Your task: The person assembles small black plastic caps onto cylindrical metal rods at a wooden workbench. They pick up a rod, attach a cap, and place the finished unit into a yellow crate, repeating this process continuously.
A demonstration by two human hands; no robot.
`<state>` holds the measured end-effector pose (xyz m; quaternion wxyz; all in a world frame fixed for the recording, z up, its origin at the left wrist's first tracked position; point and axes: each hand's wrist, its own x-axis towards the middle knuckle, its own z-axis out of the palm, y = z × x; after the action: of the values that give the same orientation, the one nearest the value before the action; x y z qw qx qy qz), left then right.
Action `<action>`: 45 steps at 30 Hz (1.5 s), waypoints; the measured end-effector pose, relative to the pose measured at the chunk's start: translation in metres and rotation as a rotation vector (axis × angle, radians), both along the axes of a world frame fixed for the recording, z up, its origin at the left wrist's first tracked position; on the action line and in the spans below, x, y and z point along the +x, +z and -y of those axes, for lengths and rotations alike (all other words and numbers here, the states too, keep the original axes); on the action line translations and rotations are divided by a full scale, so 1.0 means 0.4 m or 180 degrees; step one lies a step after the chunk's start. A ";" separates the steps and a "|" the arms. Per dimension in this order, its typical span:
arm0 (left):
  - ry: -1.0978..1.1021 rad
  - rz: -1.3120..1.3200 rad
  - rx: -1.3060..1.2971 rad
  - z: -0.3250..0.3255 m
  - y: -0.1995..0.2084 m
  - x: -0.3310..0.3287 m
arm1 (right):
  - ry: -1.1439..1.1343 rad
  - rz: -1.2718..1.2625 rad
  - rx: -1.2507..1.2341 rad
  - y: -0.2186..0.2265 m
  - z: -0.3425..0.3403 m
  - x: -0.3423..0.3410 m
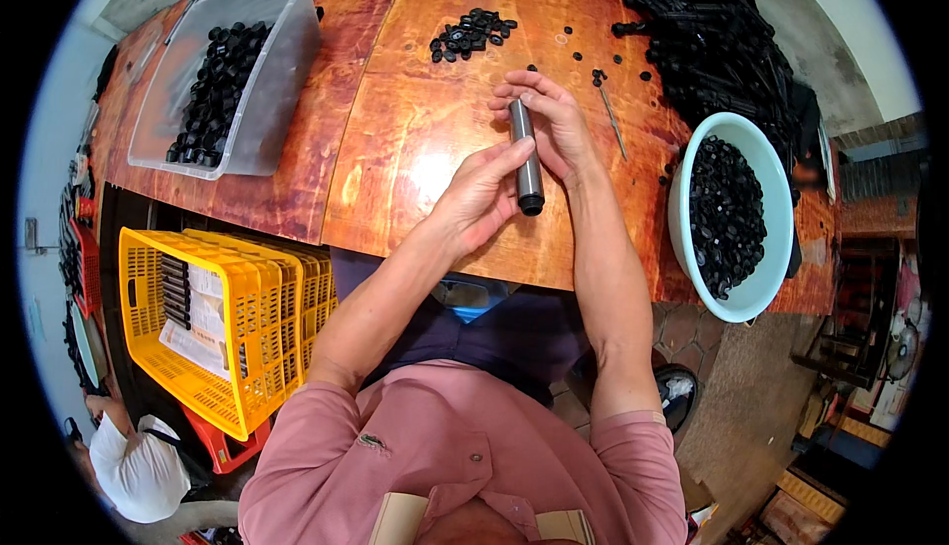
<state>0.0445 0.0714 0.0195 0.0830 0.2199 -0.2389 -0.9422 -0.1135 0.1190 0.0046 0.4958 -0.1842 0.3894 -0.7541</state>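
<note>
A grey metal tube (pixel 524 150) with a black end piece (pixel 531 204) slants over the table's front part, between my hands. My left hand (pixel 486 187) grips its lower half, thumb laid along the side. Around the upper end curls my right hand (pixel 556 115), its thumb by the tube's tip and its fingers partly behind it. A small black part (pixel 532 68) shows just beyond my right fingers; whether they touch it I cannot tell. Farther off on the wooden table (pixel 395 140) lies a loose pile of small black oval parts (pixel 473 34).
A translucent bin (pixel 301 71) of black caps stands at left, a pale blue basin (pixel 781 239) of small black parts at right. Black parts heap (pixel 717 51) at back right, near a thin metal rod (pixel 613 122). Yellow crates (pixel 252 347) stand below left; another person (pixel 138 471) is beyond.
</note>
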 end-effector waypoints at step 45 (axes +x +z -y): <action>0.0591 0.0286 -0.1016 0.119 0.004 -0.021 | -0.0086 -0.0748 0.0193 0.016 -0.002 0.007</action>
<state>0.0360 0.0238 0.0213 0.1927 0.2669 -0.3674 -0.8698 -0.1108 0.1196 0.0109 0.4419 -0.2509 0.4699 -0.7217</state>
